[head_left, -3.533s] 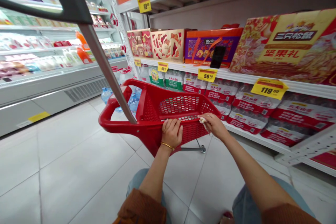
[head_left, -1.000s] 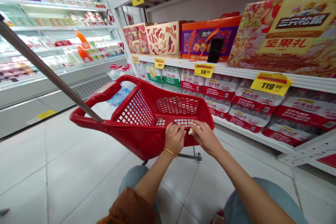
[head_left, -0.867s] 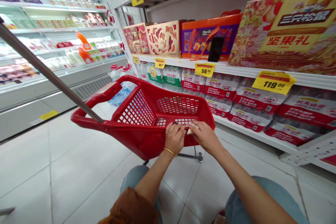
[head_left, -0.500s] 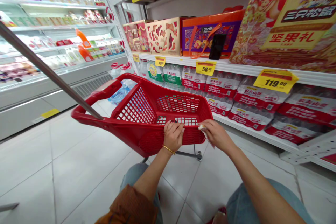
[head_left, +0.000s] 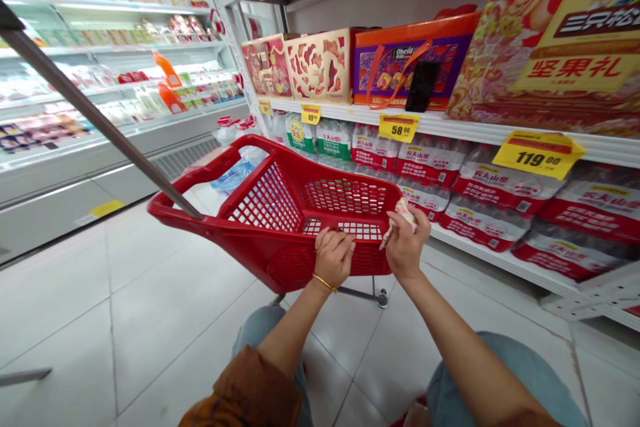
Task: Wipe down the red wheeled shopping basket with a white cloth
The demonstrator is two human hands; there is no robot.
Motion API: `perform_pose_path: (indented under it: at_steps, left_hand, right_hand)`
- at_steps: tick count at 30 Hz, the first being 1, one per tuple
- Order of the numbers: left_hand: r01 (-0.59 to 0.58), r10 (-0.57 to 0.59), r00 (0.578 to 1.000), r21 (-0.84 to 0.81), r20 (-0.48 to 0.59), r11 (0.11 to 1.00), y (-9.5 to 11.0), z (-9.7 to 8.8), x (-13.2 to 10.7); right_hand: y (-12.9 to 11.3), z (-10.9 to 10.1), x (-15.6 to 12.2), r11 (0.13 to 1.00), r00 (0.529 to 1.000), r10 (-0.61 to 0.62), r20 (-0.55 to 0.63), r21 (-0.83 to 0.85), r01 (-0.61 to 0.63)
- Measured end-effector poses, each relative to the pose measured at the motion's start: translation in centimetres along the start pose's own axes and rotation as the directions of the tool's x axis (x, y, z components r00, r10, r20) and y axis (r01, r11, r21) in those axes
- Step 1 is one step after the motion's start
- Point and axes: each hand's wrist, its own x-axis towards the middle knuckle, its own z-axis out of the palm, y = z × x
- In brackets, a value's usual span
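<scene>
A red plastic shopping cart stands before me on its metal frame, its lattice basket holding nothing I can see. My left hand is closed over the near rim of the basket, a gold bangle on its wrist. At the right end of that rim, my right hand grips a crumpled whitish cloth with pinkish marks. The cloth is bunched between thumb and fingers, and part of it hangs down by the basket's corner.
A shelf along the right carries boxed gifts, with a dark phone leaning on one. Below are shrink-wrapped water bottles. A refrigerated display is at left. A grey metal pole crosses in front of the cart's handle.
My right hand has turned upward and lifted slightly at the basket's corner, with the cloth now bunched above the fingers. My left hand keeps its place on the rim. The view has shifted slightly.
</scene>
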Motion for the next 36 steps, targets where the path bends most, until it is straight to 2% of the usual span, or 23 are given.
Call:
perform_pose_path:
  at_steps: [2,6,9,12,16,19,23,28,32,36]
  left_hand:
    - [-0.004,0.004,1.0,0.003,-0.001,1.0,0.1,-0.1,0.0]
    - [-0.007,0.007,1.0,0.01,0.012,1.0,0.2,-0.2,0.1]
    - [-0.007,0.006,1.0,0.008,0.022,1.0,0.1,-0.3,0.1]
    - [-0.015,0.015,1.0,0.008,0.027,1.0,0.0,-0.2,0.0]
    - [-0.016,0.016,0.999,0.01,0.031,1.0,-0.1,-0.3,0.0]
    - [-0.005,0.005,1.0,0.002,0.029,1.0,0.1,-0.4,0.1]
    - [0.006,-0.006,1.0,-0.005,0.021,1.0,0.1,-0.4,0.1]
    - [-0.005,0.005,0.999,0.0,0.037,1.0,-0.2,-0.1,-0.1]
    - [-0.002,0.001,0.999,0.006,0.041,1.0,-0.4,-0.2,-0.2]
    - [-0.003,0.002,1.0,0.012,0.028,1.0,-0.4,-0.3,-0.2]
  right_hand:
    - [0.1,0.3,-0.2,0.993,0.995,-0.09,-0.044,-0.078,0.086]
    - [0.4,0.4,-0.3,0.966,0.976,-0.211,-0.06,-0.168,0.198]
    - [0.4,0.2,-0.5,0.965,0.973,-0.228,0.026,-0.125,0.23]
    - [0.2,-0.1,-1.2,0.975,0.961,-0.224,0.164,0.019,0.224]
    - [0.3,-0.6,-2.1,0.942,0.908,-0.326,0.261,0.172,0.289]
    - [0.9,-1.2,-2.2,0.928,0.863,-0.373,0.34,0.165,0.335]
    - [0.9,-1.8,-1.7,0.927,0.821,-0.376,0.43,0.173,0.334]
    - [-0.1,-1.6,-1.4,0.896,0.713,-0.444,0.543,0.246,0.37]
    - [-0.1,-1.2,-1.4,0.892,0.697,-0.45,0.558,0.242,0.382]
    - [0.1,-1.2,-1.5,0.88,0.69,-0.474,0.547,0.31,0.359]
